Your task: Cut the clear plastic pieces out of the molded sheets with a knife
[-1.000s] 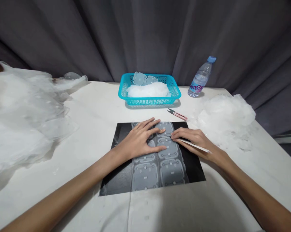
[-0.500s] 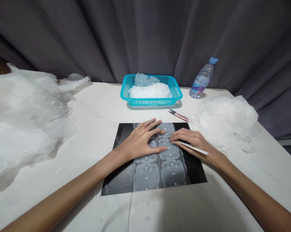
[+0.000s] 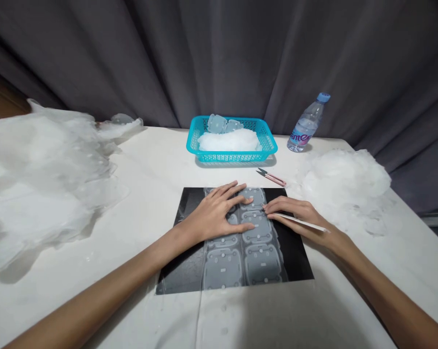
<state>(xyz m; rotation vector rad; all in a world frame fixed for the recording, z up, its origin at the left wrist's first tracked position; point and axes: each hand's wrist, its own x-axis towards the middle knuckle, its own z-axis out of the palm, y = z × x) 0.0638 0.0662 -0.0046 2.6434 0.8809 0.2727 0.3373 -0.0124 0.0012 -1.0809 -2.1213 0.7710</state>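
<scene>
A translucent plastic sheet of rounded-square moulded pieces [image 3: 224,266] lies over a black mat [image 3: 297,261] and runs past its near edge. My left hand [image 3: 215,211] rests on the sheet with fingers spread, thumb and index finger on the right column of pieces. Just right of it, my right hand [image 3: 295,213] pinches a slim white pen-like tool [image 3: 306,223]. The fingertips are by the right edge of the sheet, near the gap between two pieces; the tool's tip is hidden there. Pink-handled thread snips [image 3: 272,177] lie beyond the mat.
A turquoise basket [image 3: 233,157] at the back holds white material and a few clear pieces. A water bottle [image 3: 306,126] stands right of it. Heaped translucent sheeting [image 3: 40,189] covers the left side; a smaller white heap [image 3: 346,179] is at right. A grey curtain [image 3: 226,58] hangs behind.
My right hand has moved slightly right with the white tool, away from my left hand. My left hand stays spread on the sheet. The whole view has shifted a little.
</scene>
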